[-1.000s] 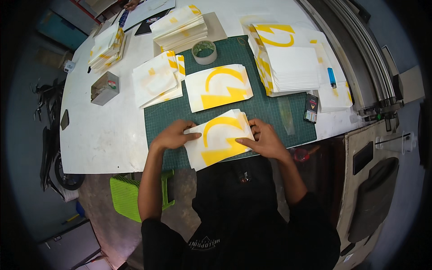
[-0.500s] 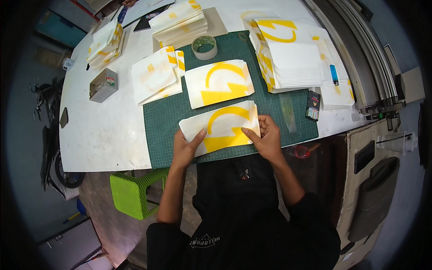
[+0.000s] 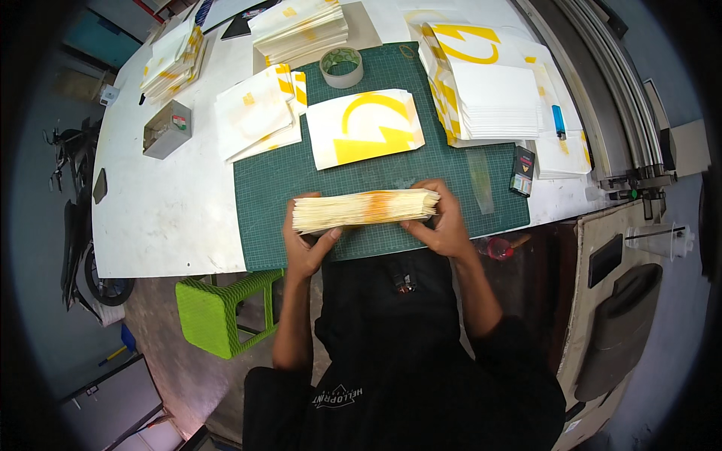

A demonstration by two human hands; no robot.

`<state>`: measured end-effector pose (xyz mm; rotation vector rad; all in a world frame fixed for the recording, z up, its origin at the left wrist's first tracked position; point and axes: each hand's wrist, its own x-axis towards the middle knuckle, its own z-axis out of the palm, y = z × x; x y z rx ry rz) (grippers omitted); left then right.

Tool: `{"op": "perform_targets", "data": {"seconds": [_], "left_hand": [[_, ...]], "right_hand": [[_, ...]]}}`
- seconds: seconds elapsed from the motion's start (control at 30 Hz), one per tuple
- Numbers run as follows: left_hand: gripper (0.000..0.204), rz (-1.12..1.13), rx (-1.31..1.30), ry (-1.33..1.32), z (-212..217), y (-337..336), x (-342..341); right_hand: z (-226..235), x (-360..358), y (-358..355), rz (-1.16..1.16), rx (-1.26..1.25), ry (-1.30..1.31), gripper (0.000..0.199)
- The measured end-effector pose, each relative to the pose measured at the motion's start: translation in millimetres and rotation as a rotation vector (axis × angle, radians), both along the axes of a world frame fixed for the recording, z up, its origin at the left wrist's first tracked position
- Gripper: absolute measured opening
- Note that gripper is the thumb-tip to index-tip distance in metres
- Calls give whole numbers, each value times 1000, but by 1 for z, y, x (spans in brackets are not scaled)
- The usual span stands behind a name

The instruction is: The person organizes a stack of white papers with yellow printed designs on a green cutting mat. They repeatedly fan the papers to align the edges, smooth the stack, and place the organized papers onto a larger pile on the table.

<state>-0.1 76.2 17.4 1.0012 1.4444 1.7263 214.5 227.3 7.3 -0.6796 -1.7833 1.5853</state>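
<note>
A thick stack of paper bags (image 3: 365,209), white to cream with yellow print, stands on edge between my hands over the near part of the green cutting mat (image 3: 278,225). Its layered edges face up toward me. My left hand (image 3: 304,244) grips the left end, thumb on the near side. At the other end, my right hand (image 3: 444,222) closes around the corner with its thumb underneath. Just beyond lies a flat printed paper bag pile (image 3: 365,128), white with a yellow curved design, touched by neither hand.
Further stacks of folded printed paper (image 3: 481,98) stand at the right, with others (image 3: 256,113) at the left. A tape roll (image 3: 341,68) sits on the mat's far part. A small box (image 3: 167,131), blue lighter (image 3: 559,122) and black pack (image 3: 522,171) lie around. A green stool (image 3: 207,319) stands below the table edge.
Both hands have tilted the stack up, so its layered edge shows instead of the printed face. The view has shifted slightly; the other piles stay put.
</note>
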Motion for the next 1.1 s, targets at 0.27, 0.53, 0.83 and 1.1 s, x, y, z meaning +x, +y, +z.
{"op": "perform_targets", "data": {"seconds": [0.27, 0.53, 0.83, 1.1], "left_hand": [[45, 76, -24, 88, -12, 1, 8], [27, 372, -41, 324, -27, -8, 40], [44, 316, -119, 271, -19, -22, 46], [33, 282, -93, 201, -37, -23, 45]], "right_hand": [[-6, -9, -11, -44, -97, 76, 40], [-12, -15, -46, -291, -44, 62, 33], [-4, -18, -42, -269, -25, 114, 38], [-11, -18, -42, -282, -69, 145, 38]]}}
